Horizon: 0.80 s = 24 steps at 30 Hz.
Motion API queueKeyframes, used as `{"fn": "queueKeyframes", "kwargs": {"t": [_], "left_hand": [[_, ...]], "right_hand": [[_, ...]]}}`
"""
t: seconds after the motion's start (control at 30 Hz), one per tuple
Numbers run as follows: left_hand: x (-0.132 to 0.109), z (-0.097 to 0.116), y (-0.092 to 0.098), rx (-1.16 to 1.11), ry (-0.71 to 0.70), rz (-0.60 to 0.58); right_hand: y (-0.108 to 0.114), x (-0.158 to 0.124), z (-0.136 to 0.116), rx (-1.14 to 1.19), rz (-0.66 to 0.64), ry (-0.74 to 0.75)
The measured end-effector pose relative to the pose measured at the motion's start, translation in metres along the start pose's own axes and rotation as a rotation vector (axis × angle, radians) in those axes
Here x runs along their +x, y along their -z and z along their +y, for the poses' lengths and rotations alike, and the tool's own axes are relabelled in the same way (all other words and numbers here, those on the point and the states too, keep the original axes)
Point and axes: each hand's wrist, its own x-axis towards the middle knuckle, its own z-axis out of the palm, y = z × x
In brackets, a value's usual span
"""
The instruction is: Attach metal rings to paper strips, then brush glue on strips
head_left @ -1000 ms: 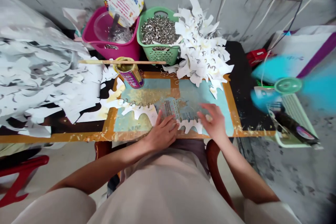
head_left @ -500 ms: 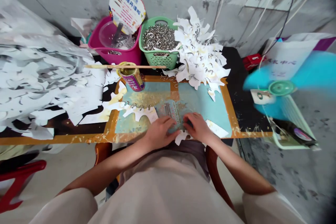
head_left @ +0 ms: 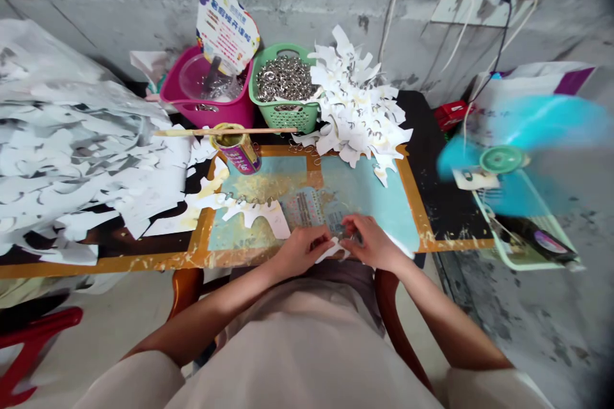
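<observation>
My left hand (head_left: 302, 251) and my right hand (head_left: 371, 243) meet at the near edge of the teal board (head_left: 364, 195). Both pinch a white paper cutout (head_left: 332, 250), and most of it is hidden by my fingers. Just beyond my hands lies a printed card (head_left: 302, 208). Left of it, a white scalloped paper cutout (head_left: 249, 208) carries a row of small metal rings along its edge. A tin of yellowish glue (head_left: 236, 149) stands at the board's far left corner, with a wooden stick (head_left: 225, 131) lying behind it.
A green basket of metal rings (head_left: 283, 105) and a pink basket (head_left: 206, 112) stand behind the board. Ringed paper cutouts (head_left: 357, 102) are heaped at the far right, with a large paper pile (head_left: 81, 153) on the left. A spinning teal fan (head_left: 501, 160) stands on the right.
My hands have drawn closer together and now pinch the white cutout between them. The view has shifted slightly, and the fan blades are spinning.
</observation>
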Motion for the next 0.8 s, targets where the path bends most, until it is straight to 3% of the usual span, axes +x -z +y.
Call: {"fn": "queueKeyframes", "kwargs": {"t": [0.07,0.2,0.33,0.43,0.57,0.63,0.7,0.8], "left_hand": [[-0.004,0.003,0.007,-0.09,-0.056,-0.047],[-0.002,0.018,0.028,-0.196,-0.067,-0.217],[-0.002,0.04,0.046,-0.173,-0.183,-0.303],[-0.013,0.053,0.045,-0.312,-0.277,-0.275],[-0.032,0.057,0.025,-0.559,-0.319,-0.089],[-0.038,0.054,0.017,-0.676,-0.266,-0.019],[-0.039,0.051,0.017,-0.769,-0.122,-0.047],[-0.036,0.049,0.032,-0.855,0.066,-0.193]], "right_hand": [[0.01,0.006,-0.007,0.076,-0.101,0.028],[0.032,0.017,-0.031,0.167,-0.239,0.221],[0.054,0.024,-0.058,0.333,-0.345,0.178],[0.06,0.022,-0.076,0.531,-0.432,0.178],[0.041,0.014,-0.09,0.867,-0.326,0.275],[0.024,0.011,-0.09,0.993,-0.228,0.275],[0.012,0.01,-0.086,1.02,-0.17,0.226],[0.01,0.011,-0.084,0.897,-0.156,0.117]]}}
